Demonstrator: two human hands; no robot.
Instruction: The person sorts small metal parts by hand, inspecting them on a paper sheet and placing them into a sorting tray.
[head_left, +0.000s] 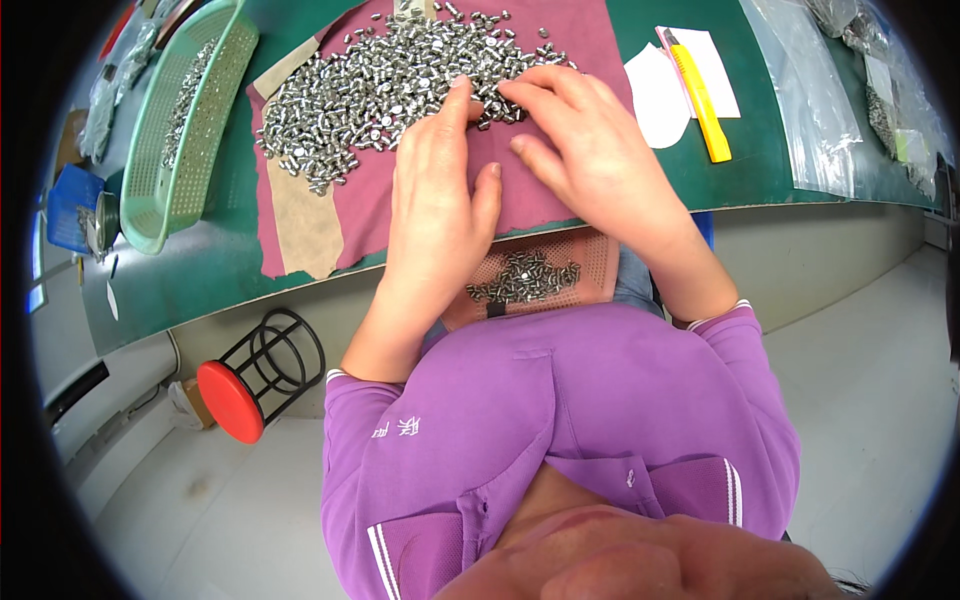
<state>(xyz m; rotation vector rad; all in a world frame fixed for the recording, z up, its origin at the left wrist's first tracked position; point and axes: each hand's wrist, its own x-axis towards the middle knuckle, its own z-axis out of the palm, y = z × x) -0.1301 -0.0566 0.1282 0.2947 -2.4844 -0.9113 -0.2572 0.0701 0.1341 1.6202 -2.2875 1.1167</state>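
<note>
A wide heap of small shiny metal parts (370,85), short and cylindrical, is spread over a maroon cloth (380,220) on the green table. My left hand (436,180) rests at the heap's near edge, fingers stretched forward and thumb apart. Opposite it, my right hand (580,130) reaches in from the right, its fingertips touching the parts and its thumb held away. Between the two hands lie a few parts by the fingertips. No part shows plainly gripped in either hand. Below the table edge, a pink perforated basket (598,270) at my lap holds more metal parts (530,277).
A green perforated basket (150,215) with metal parts stands at left, beside a blue bin (72,205). On the right lie a yellow utility knife (703,100), white paper (655,95) and clear plastic bags (810,110). A red-topped stool (230,402) lies within view at lower left.
</note>
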